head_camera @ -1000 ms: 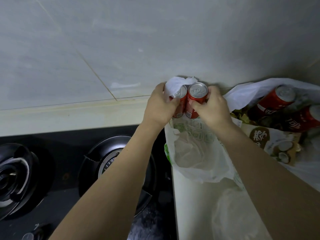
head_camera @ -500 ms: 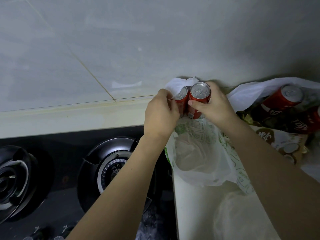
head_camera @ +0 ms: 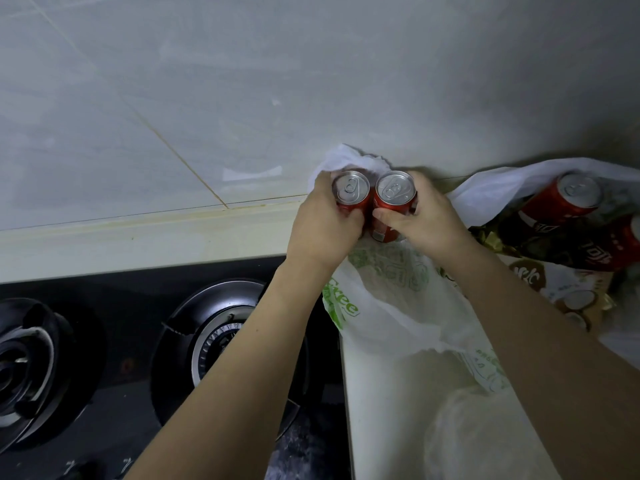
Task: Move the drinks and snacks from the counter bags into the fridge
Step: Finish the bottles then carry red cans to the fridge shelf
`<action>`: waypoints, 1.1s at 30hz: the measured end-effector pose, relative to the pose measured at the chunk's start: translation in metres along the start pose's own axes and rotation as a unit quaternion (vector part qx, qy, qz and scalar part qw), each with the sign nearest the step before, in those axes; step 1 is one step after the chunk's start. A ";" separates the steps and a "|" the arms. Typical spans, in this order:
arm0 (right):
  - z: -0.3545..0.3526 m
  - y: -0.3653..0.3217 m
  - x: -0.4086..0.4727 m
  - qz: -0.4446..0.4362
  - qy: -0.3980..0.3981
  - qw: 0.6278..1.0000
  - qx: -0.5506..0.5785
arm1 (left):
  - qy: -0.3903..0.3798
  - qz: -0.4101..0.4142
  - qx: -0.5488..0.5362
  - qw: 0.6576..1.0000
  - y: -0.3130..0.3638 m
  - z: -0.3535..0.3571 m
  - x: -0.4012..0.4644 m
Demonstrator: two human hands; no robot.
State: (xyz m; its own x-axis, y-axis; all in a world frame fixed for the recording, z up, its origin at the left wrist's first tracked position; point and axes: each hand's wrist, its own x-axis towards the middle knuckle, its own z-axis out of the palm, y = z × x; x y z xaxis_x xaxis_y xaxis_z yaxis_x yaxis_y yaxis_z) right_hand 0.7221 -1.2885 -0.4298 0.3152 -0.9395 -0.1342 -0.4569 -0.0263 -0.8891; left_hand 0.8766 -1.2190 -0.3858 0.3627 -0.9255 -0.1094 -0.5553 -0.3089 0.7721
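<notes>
Two red soda cans stand upright side by side against the wall, above a white plastic bag with green print [head_camera: 388, 292]. My left hand [head_camera: 320, 226] grips the left can [head_camera: 350, 190]. My right hand [head_camera: 424, 220] grips the right can [head_camera: 394, 192], thumb across its front. Both silver tops face the camera. A second white bag [head_camera: 491, 188] at the right holds more red cans [head_camera: 561, 202] lying on their sides and a snack packet with coconut pictures [head_camera: 568, 289].
A black gas hob with two burners [head_camera: 221, 334] fills the lower left, beside the pale counter [head_camera: 388, 410]. A tiled wall [head_camera: 242, 98] rises straight behind the cans. A crumpled clear bag [head_camera: 478, 438] lies on the counter at the front.
Both cans have come up out of the bag's mouth, so the left can's top now shows fully. My left hand has closed round the left can.
</notes>
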 end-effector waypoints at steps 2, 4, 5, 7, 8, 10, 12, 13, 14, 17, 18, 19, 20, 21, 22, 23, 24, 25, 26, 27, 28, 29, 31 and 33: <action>0.000 0.001 0.000 0.001 -0.002 1.000 0.003 | -0.006 0.029 0.001 1.000 0.004 0.000 0.007; -0.001 0.002 0.000 0.002 -0.005 1.000 0.010 | -0.014 0.043 0.011 0.999 0.005 0.000 0.013; -0.002 0.003 0.001 0.002 -0.008 1.000 0.012 | -0.017 0.050 0.015 0.998 0.005 0.000 0.016; -0.002 0.004 0.002 0.002 -0.012 1.000 0.016 | -0.030 0.066 0.024 0.997 0.003 0.001 0.019; -0.002 0.005 0.002 0.003 -0.012 1.000 0.018 | -0.038 0.071 0.030 0.996 0.002 0.002 0.021; -0.002 0.006 0.002 0.004 -0.009 1.000 0.020 | -0.050 0.062 0.035 0.996 -0.002 0.004 0.024; -0.001 0.005 0.002 0.000 0.005 1.000 0.018 | -0.052 0.043 0.022 0.997 -0.006 0.005 0.026; 0.000 0.005 0.001 -0.003 0.019 1.000 0.017 | -0.055 0.039 0.014 0.998 -0.007 0.005 0.026; 0.000 0.004 0.000 -0.006 0.035 0.999 0.020 | -0.059 0.038 0.010 0.997 -0.008 0.004 0.026; -0.003 -0.003 -0.008 -0.014 0.064 0.997 0.032 | -0.064 0.039 0.002 0.997 -0.009 0.000 0.020; -0.006 -0.008 -0.012 -0.020 0.065 0.997 0.033 | -0.059 0.034 0.001 0.998 -0.008 -0.002 0.015; -0.010 -0.013 -0.016 -0.027 0.064 0.997 0.033 | -0.052 0.027 0.001 0.998 -0.007 -0.004 0.010; -0.013 -0.019 -0.020 -0.035 0.064 0.997 0.033 | -0.046 0.020 -0.003 0.999 -0.006 -0.007 0.003; -0.018 -0.026 -0.025 -0.041 0.064 0.997 0.034 | -0.041 0.015 -0.012 0.999 -0.004 -0.010 -0.004; -0.022 -0.032 -0.029 -0.045 0.068 0.996 0.035 | -0.038 0.012 -0.025 0.999 -0.002 -0.013 -0.011; -0.026 -0.037 -0.034 -0.049 0.074 0.995 0.036 | -0.035 0.009 -0.036 0.999 0.001 -0.016 -0.018; -0.030 -0.043 -0.041 -0.052 0.082 0.995 0.038 | -0.031 0.008 -0.045 0.998 0.005 -0.021 -0.025; -0.033 -0.048 -0.048 -0.055 0.092 0.993 0.041 | -0.025 0.008 -0.050 0.998 0.009 -0.026 -0.034; -0.036 -0.053 -0.056 -0.059 0.103 0.992 0.048 | -0.018 0.011 -0.057 0.998 0.013 -0.031 -0.043; -0.039 -0.058 -0.064 -0.064 0.114 0.990 0.058 | -0.009 0.016 -0.067 0.998 0.018 -0.038 -0.053; -0.041 -0.063 -0.073 -0.069 0.124 0.987 0.070 | 0.001 0.024 -0.081 0.996 0.022 -0.045 -0.063; -0.043 -0.069 -0.083 -0.073 0.133 0.985 0.082 | 0.012 0.030 -0.096 0.995 0.027 -0.052 -0.073; -0.046 -0.083 -0.102 -0.083 0.148 0.979 0.110 | 0.038 0.042 -0.130 0.990 0.037 -0.068 -0.093; -0.048 -0.099 -0.122 -0.095 0.159 0.973 0.140 | 0.069 0.055 -0.175 0.981 0.046 -0.082 -0.114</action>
State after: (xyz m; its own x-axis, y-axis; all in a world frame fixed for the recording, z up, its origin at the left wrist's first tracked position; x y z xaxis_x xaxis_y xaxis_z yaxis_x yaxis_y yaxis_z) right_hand 0.6892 -1.1875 -0.3047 0.0785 -0.9860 0.1472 -0.1570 -0.1580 -0.9749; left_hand 0.8709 -1.1098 -0.2862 0.4253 -0.9035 0.0535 -0.3152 -0.0924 0.9445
